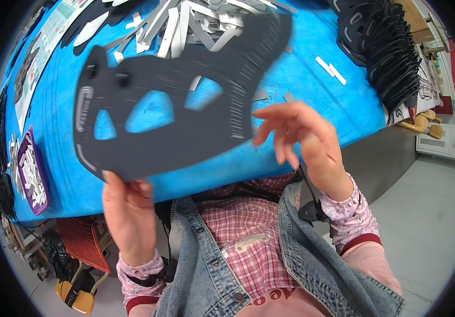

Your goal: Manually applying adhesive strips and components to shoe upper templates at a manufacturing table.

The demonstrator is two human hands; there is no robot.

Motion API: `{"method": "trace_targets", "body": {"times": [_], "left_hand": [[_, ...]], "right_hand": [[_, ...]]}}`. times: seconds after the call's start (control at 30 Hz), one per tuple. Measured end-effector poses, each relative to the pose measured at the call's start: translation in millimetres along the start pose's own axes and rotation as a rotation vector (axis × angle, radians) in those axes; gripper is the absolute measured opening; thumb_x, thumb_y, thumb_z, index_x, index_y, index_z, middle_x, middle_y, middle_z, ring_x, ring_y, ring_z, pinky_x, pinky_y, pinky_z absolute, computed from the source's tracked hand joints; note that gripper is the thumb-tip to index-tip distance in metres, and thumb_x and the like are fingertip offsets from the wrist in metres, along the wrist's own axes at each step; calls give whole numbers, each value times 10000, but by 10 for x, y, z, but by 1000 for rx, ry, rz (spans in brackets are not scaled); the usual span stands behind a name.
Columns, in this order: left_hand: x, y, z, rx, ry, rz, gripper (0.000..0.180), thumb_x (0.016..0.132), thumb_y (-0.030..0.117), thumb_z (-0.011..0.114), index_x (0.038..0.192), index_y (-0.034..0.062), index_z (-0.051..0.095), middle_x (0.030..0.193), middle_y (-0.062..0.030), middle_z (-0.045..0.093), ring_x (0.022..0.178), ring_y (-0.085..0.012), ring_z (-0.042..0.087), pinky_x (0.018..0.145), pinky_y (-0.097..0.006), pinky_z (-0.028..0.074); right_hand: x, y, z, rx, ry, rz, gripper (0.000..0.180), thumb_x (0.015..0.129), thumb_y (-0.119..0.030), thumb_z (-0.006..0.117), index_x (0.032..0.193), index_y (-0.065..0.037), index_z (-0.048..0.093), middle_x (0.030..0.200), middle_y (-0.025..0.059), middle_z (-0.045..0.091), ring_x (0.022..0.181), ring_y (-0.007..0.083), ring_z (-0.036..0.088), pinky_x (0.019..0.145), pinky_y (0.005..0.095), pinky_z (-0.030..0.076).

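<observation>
A flat black panel is held up over the blue-covered table. It has several cut-out openings, rows of short pale marks toward its right side, and a light grey strip along its left edge. My left hand pinches the panel's lower left corner between thumb and fingers. Just off the panel's right edge is my right hand, fingers apart and curved, with nothing seen in it. Whether its fingertips brush the edge I cannot tell. Two dark round knobs or spots show on the panel's upper left, slightly blurred.
White and grey strips lie heaped at the back of the blue table. A thick stack of black panels stands at the far right. At the left edge sits a purple basket with short white pieces. Two white strips lie right of centre.
</observation>
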State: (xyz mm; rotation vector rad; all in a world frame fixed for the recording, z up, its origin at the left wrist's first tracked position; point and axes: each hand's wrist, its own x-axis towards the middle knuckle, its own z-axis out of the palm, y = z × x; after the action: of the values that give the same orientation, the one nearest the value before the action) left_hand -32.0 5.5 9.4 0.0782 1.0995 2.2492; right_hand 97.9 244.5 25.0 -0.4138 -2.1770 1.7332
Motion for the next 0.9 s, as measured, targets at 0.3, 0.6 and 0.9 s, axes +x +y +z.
{"method": "trace_targets", "body": {"times": [0.3,0.6,0.9], "left_hand": [[-121,-162,97,612,-138,-60,266,921,233,570,1030,-9,586,926,-119,651,813,-202,622,708,-315,504],[-76,-162,39,840,69,149,662,851,-18,598,1403,-40,234,1004,-119,618,914,-143,601,794,-239,474],[-18,-141,52,1479,-65,334,384,739,-60,665,1105,56,661,739,-61,546,584,-126,417,518,-246,334]], "right_hand": [[-55,-108,-123,279,-18,606,204,877,-179,646,895,21,608,676,27,612,460,43,511,390,182,343],[-74,39,-263,-62,-50,463,218,821,-143,707,753,19,578,572,15,569,481,37,539,401,185,363],[-4,112,-277,-103,-114,455,237,809,-132,715,714,16,556,597,51,621,483,49,570,418,171,387]]}}
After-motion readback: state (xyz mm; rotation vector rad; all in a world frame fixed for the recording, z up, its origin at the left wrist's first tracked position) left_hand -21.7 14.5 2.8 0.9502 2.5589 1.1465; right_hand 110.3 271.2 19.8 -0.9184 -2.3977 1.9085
